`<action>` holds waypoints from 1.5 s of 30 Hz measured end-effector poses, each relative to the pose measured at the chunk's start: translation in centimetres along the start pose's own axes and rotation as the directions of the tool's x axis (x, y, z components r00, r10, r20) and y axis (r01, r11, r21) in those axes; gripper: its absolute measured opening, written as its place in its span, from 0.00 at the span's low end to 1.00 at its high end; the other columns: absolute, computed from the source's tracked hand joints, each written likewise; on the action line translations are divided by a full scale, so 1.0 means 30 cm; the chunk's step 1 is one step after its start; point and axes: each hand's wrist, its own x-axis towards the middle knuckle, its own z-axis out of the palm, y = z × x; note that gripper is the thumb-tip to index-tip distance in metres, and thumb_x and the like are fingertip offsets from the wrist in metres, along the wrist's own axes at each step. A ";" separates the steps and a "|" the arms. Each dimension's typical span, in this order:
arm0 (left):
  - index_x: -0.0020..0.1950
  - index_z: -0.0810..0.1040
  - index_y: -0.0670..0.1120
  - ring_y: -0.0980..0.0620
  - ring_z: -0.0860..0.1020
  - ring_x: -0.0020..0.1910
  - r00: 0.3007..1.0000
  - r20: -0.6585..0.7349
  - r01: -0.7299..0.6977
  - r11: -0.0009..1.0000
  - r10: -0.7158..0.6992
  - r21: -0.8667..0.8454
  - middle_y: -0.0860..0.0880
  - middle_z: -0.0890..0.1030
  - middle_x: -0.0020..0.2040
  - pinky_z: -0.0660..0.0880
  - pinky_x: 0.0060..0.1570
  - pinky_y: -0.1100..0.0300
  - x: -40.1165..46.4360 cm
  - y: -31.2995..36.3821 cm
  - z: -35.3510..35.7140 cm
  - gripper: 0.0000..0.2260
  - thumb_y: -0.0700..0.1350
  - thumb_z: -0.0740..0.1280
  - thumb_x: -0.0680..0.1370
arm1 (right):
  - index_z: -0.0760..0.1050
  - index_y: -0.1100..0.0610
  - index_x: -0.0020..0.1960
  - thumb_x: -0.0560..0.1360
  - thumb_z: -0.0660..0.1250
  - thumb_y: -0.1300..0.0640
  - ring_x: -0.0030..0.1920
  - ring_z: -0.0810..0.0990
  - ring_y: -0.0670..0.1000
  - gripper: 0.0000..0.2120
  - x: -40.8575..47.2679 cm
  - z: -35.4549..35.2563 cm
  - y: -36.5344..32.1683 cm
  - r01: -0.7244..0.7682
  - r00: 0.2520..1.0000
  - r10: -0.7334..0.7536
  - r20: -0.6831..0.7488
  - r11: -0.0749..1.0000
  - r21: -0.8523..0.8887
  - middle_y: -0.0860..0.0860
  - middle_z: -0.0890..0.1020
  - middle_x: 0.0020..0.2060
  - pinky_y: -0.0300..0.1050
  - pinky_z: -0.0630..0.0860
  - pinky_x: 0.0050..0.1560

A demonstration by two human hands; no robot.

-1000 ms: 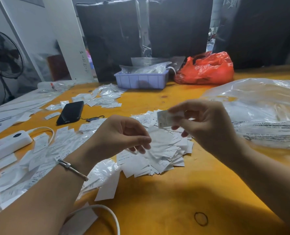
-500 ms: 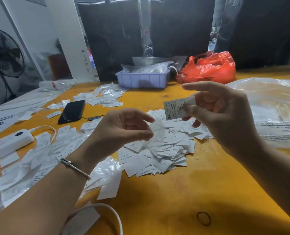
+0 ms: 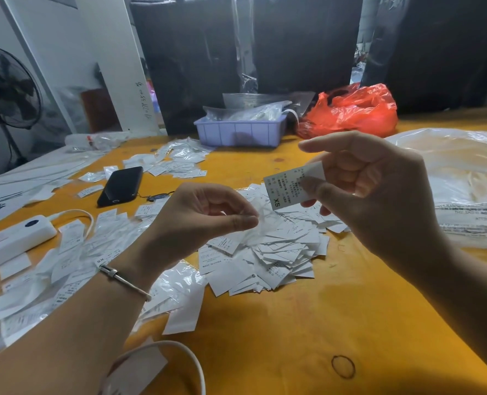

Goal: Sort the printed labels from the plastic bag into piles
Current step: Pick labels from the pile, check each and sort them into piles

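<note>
My right hand point(image 3: 373, 192) pinches a white printed label point(image 3: 289, 186) marked XS between thumb and fingers, held up above the table. My left hand point(image 3: 196, 218) pinches a small clear plastic sleeve point(image 3: 260, 220), blurred, just over the heap of loose white labels point(image 3: 270, 252) in the middle of the yellow table point(image 3: 293, 337). Another spread of labels and small clear sleeves point(image 3: 65, 260) lies at the left, and a smaller group of labels point(image 3: 176, 161) lies farther back.
A black phone point(image 3: 121, 185) and a white power bank point(image 3: 11, 240) with its cable lie at the left. A purple tray point(image 3: 239, 129) and a red plastic bag point(image 3: 353, 109) stand at the back. Large clear plastic bags point(image 3: 459, 181) cover the right side. A rubber band point(image 3: 342, 366) lies near the front.
My right hand has lifted the label up from the heap and turned its printed face towards me. My left hand has pulled the clear sleeve away from it.
</note>
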 end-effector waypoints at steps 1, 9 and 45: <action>0.41 0.86 0.49 0.46 0.84 0.45 1.000 0.004 0.001 1.000 -0.001 -0.006 0.48 0.86 0.42 0.82 0.47 0.55 0.000 0.001 0.000 0.07 0.49 0.76 0.65 | 0.77 0.58 0.56 0.70 0.72 0.68 0.39 0.84 0.44 0.16 -0.001 0.003 -0.001 0.000 1.000 0.000 0.003 1.000 -0.015 0.48 0.84 0.42 0.40 0.81 0.35; 0.39 0.86 0.52 0.46 0.83 0.47 1.000 0.002 0.010 1.000 -0.010 -0.010 0.47 0.86 0.42 0.83 0.48 0.53 -0.001 0.004 0.000 0.07 0.52 0.75 0.63 | 0.78 0.57 0.55 0.70 0.74 0.65 0.41 0.84 0.43 0.14 -0.002 0.006 -0.002 0.024 1.000 -0.024 0.006 0.997 -0.077 0.46 0.83 0.44 0.39 0.81 0.36; 0.38 0.86 0.50 0.52 0.84 0.44 0.994 0.042 0.108 0.989 -0.104 -0.097 0.49 0.86 0.41 0.79 0.41 0.65 0.012 -0.024 0.017 0.02 0.46 0.74 0.67 | 0.84 0.55 0.43 0.67 0.75 0.66 0.32 0.79 0.42 0.08 -0.016 0.061 0.053 -0.149 0.980 0.160 0.119 0.984 -0.099 0.43 0.83 0.33 0.30 0.72 0.32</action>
